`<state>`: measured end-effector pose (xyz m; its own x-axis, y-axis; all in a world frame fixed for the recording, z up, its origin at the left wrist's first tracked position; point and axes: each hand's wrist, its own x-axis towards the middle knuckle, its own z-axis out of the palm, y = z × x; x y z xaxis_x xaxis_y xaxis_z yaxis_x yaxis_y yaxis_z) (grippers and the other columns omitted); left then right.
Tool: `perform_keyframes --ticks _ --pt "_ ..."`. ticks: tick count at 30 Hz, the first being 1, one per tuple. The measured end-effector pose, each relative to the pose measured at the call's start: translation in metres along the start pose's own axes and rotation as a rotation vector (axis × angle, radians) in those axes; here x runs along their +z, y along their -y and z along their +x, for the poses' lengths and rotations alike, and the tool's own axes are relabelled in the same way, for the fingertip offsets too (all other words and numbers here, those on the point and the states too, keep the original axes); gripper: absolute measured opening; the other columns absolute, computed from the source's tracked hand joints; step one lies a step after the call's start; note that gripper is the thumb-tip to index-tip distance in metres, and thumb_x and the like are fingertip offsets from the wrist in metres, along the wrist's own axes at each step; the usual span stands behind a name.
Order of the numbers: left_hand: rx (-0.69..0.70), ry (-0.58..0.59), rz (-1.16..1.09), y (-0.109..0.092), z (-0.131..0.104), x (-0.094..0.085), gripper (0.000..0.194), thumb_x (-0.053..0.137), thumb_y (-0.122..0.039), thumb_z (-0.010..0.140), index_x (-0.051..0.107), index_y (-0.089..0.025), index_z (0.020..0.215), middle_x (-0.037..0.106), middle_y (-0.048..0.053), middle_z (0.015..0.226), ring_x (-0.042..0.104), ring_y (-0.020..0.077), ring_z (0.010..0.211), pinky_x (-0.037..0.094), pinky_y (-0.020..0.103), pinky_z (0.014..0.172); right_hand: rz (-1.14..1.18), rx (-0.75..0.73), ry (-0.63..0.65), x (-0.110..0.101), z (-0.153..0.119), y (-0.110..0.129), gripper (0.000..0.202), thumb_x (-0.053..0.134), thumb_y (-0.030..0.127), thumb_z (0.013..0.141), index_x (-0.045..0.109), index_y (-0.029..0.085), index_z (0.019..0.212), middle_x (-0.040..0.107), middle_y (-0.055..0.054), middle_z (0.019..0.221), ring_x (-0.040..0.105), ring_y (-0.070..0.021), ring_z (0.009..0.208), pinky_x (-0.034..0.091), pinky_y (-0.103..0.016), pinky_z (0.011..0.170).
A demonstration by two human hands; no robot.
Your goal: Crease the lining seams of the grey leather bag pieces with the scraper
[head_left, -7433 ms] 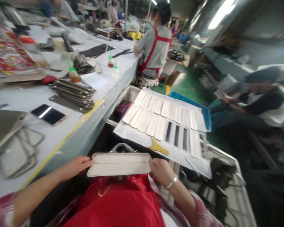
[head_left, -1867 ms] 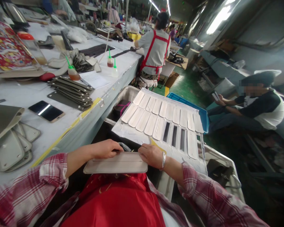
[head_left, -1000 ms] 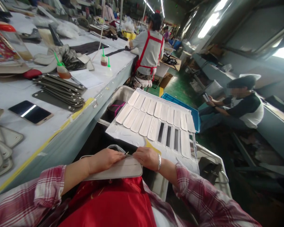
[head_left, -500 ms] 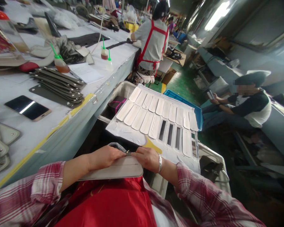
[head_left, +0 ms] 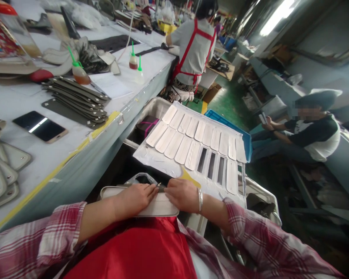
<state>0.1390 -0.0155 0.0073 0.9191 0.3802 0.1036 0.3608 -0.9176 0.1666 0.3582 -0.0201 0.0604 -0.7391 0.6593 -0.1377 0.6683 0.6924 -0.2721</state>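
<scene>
In my lap, against the red apron [head_left: 139, 248], lies a pale off-white leather-like piece [head_left: 159, 207] with rounded corners. My left hand [head_left: 138, 197] is laid over its upper edge, fingers curled down on it. My right hand [head_left: 182, 193], with a silver bracelet [head_left: 200, 199] at the wrist, grips the same edge near its right end. A small metal fitting [head_left: 159, 185] shows between my fingertips. Behind them rises a loop of clear plastic-looking material [head_left: 144, 177]. The undersides of both hands are hidden.
Ahead, a white board [head_left: 151, 161] bearing rows of pale strips rests across crates [head_left: 275, 203]. On the left table [head_left: 61, 159] are a phone [head_left: 40, 126], stacked dark panels [head_left: 78, 104] and glue bottles [head_left: 80, 73]. One person [head_left: 194, 50] stands ahead; another [head_left: 317, 128] sits at right.
The view has shifted slightly. My left hand has flattened over the pale piece, whose left end now shows beyond my wrist. Both hands stay at its upper edge.
</scene>
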Motion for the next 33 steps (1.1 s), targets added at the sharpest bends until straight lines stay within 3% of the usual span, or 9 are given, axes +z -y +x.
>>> perform_keyframes --ticks 4,7,13,17,26,33 --pt "0.012 -0.028 0.004 -0.002 -0.001 0.002 0.035 0.038 -0.009 0.087 0.047 -0.006 0.12 0.056 0.021 0.115 0.057 0.0261 0.1 0.048 0.039 0.08 0.316 0.183 0.028 -0.001 0.023 -0.012 0.007 0.059 0.02 0.077 0.06 0.015 0.072 0.054 0.0 0.07 0.05 -0.0099 0.065 0.037 -0.02 0.06" --pt "0.015 -0.023 -0.036 0.005 -0.003 -0.002 0.035 0.037 -0.01 0.087 0.047 -0.005 0.121 0.056 0.021 0.116 0.056 0.0272 0.103 0.048 0.04 0.082 0.518 0.264 0.155 0.002 0.035 -0.02 0.009 0.064 0.019 0.072 0.056 0.015 0.071 0.051 0.005 0.063 0.046 -0.0073 0.057 0.034 -0.018 0.052" --pt "0.048 0.081 -0.377 0.046 -0.029 -0.023 0.035 0.04 -0.01 0.086 0.053 -0.014 0.117 0.06 0.01 0.116 0.059 0.0166 0.101 0.046 0.024 0.087 0.725 0.246 0.321 0.006 0.046 -0.034 0.014 0.063 0.024 0.072 0.052 0.016 0.068 0.045 0.007 0.057 0.039 -0.0067 0.053 0.03 -0.019 0.049" --pt "0.079 0.092 -0.333 0.054 -0.042 -0.024 0.039 0.04 -0.007 0.083 0.05 -0.01 0.121 0.06 0.013 0.117 0.057 0.0201 0.106 0.045 0.028 0.09 0.847 0.24 0.364 0.011 0.054 -0.037 0.023 0.063 0.034 0.07 0.049 0.016 0.065 0.042 0.007 0.057 0.037 -0.0077 0.055 0.031 -0.02 0.051" --pt "0.062 0.041 -0.233 0.047 -0.048 -0.015 0.038 0.038 -0.01 0.088 0.045 -0.01 0.125 0.057 0.014 0.118 0.054 0.021 0.109 0.046 0.031 0.091 0.89 0.175 0.347 0.021 0.08 -0.018 0.027 0.059 0.039 0.075 0.044 0.018 0.066 0.039 0.007 0.059 0.034 -0.008 0.055 0.029 -0.021 0.051" --pt "0.034 0.061 -0.277 0.058 -0.07 -0.016 0.043 0.039 -0.009 0.087 0.041 -0.013 0.129 0.054 0.012 0.124 0.05 0.02 0.114 0.043 0.031 0.095 0.835 0.135 0.325 0.023 0.095 -0.005 0.022 0.056 0.035 0.078 0.044 0.018 0.07 0.038 0.007 0.061 0.034 -0.0076 0.056 0.029 -0.02 0.053"
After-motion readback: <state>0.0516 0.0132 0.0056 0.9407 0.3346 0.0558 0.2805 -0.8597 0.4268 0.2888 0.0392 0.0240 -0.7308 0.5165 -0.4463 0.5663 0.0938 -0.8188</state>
